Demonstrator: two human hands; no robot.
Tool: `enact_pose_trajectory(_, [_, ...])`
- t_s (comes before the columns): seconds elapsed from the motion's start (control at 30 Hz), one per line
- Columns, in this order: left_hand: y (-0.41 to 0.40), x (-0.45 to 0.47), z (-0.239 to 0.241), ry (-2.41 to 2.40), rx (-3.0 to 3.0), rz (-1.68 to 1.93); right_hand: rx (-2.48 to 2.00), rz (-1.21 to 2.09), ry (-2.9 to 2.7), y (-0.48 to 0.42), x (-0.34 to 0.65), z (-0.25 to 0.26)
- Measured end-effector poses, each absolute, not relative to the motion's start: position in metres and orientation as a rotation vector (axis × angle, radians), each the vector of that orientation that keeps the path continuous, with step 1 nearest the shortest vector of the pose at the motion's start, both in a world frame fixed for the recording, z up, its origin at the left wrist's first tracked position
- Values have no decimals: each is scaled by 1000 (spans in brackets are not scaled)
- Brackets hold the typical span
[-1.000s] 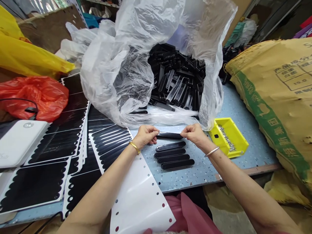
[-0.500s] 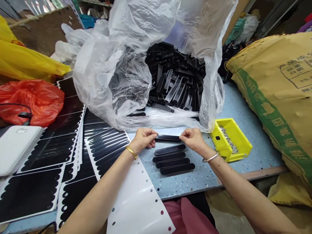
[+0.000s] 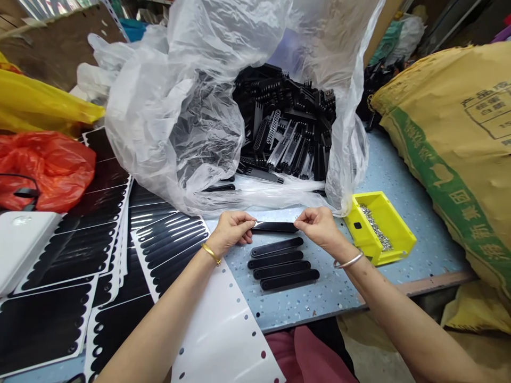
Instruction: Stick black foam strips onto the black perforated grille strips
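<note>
A narrow, glossy black strip [image 3: 274,227] is stretched level between my two hands, just above the front of the plastic bag. My left hand [image 3: 233,227] pinches its left end between thumb and fingertips; a gold bangle is on that wrist. At the other end, my right hand [image 3: 319,226] pinches the tip, with a silver bangle on the wrist. Whether the strip is a loose sticker or lies on a plastic part is hard to tell. Below it, several black round-ended bars [image 3: 281,259] lie stacked in a slanted row on the blue speckled table [image 3: 339,290].
An open clear plastic bag [image 3: 139,133] holds many black plastic pieces [image 3: 287,127]. A yellow bin [image 3: 399,239] with small metal parts [image 3: 375,226] stands right. Black sticker sheets [image 3: 51,319] and a white sheet [image 3: 223,330] cover the left. A large sack [image 3: 451,122] leans at right.
The view has shifted slightly, so the surroundings at left sit a little further left. Both hands keep their pinch on the strip, almost unmoved.
</note>
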State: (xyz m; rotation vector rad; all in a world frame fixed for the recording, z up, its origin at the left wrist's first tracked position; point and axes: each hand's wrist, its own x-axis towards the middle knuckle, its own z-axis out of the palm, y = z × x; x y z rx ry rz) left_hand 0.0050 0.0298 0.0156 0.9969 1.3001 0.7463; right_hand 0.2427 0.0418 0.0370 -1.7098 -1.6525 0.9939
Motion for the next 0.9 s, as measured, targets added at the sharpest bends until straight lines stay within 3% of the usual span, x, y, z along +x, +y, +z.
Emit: enact_pose_trajectory(0.9, [30, 8, 23, 1335, 1012, 733, -1791, 803, -1735, 36, 244, 21])
